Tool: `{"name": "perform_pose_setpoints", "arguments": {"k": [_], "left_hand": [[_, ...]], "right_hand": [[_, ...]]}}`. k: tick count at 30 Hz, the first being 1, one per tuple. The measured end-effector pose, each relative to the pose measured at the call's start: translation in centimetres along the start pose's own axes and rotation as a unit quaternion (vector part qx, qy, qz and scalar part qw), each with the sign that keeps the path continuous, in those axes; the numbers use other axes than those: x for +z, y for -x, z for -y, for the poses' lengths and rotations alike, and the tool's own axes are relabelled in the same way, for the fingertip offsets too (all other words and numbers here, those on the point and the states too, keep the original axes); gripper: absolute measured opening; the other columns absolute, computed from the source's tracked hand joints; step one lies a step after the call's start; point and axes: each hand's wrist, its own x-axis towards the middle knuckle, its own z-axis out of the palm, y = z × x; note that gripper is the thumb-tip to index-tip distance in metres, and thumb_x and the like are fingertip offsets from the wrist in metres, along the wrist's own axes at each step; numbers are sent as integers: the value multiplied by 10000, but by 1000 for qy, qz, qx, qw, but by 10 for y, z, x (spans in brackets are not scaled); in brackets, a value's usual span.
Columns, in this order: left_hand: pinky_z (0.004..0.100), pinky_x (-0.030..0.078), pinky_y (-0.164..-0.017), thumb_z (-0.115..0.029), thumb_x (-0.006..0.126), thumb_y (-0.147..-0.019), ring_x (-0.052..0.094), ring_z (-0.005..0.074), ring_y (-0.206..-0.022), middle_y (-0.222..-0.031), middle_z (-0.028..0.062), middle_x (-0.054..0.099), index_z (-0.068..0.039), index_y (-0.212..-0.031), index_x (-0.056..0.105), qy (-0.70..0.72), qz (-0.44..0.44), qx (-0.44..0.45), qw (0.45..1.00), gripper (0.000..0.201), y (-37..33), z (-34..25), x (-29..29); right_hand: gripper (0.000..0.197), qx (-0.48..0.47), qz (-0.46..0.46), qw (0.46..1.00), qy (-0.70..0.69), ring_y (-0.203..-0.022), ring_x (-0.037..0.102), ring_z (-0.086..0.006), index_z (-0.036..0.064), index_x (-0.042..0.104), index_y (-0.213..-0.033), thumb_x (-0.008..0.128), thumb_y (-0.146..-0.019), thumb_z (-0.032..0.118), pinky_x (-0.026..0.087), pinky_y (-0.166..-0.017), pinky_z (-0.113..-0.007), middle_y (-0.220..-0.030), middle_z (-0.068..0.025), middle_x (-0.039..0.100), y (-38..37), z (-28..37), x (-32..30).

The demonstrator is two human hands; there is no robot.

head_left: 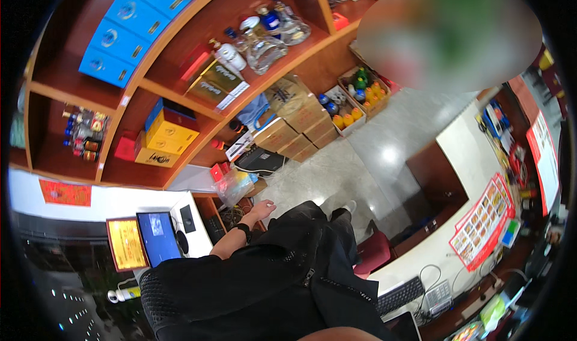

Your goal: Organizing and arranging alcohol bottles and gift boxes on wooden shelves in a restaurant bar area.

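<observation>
My left hand (262,209) hangs beside my left leg, loosely open and with nothing seen in it. A black watch or band (244,231) is on that wrist. Nearest to the hand are a clear plastic bag (234,187) and a low shelf holding tangled cables (235,213). Past them a black bag (259,162) rests on the floor against cardboard boxes. My right hand is hidden below my black jacket (288,281); only a sliver of skin shows beside a dark red chair (374,254).
Wooden shelving (144,76) with bottles, blue boxes (129,25) and yellow boxes (171,133) curves along the left. Crates of drinks (366,94) stand on the floor ahead. At right is a white counter (469,154) with a picture menu sheet (484,224) and keyboard (399,296). A monitor (157,237) stands left.
</observation>
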Motion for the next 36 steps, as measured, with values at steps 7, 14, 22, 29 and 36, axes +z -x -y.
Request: {"name": "perform_pose_setpoints", "arguments": {"k": [7,14,22,29,36], "left_hand": [[443,560,-1028,-481,668,-989,743,373,-1137,-1189,217,787,-60,-1403,683,-20,-35,5,999,591,14,40,-18],[459,583,-935,-410,699,-994,746,395,-1037,-1111,210,788,-25,-1222,752,165,-120,16,979,451,36,123,-65],[521,501,-1076,-268,729,-968,591,452,-1271,-1378,215,627,-35,-1386,606,-124,-737,106,656,494,99,85,-373],[510,367,-1264,-728,823,-780,435,411,-1542,-1700,237,409,-114,-1624,477,-279,-639,66,714,1100,80,150,-531],[503,366,-1269,-668,887,-691,426,407,-1556,-1696,142,466,-132,-1634,486,-205,-627,122,741,1156,13,228,-561]], "right_hand": [[619,-72,-8,997,-19,-1279,651,-373,24,598,-1459,724,-982,397,524,-1078,-528,-1409,-213,658,-8,-2,-42],[532,-160,-27,984,-73,-1350,632,-342,3,598,-1462,669,-1065,350,514,-1127,-506,-1477,-217,633,-100,51,-114],[284,-232,6,878,-418,-1174,724,-301,-98,651,-1336,574,-1138,91,598,-1040,-410,-1308,-207,722,-285,260,-123],[194,-299,178,792,-502,-961,697,-184,-28,717,-1224,613,-1100,79,567,-898,-333,-1058,-109,747,-133,500,-105],[242,-384,500,657,-413,-943,717,-166,4,733,-1216,732,-988,87,579,-852,-338,-1016,-91,762,169,617,-75]]}}
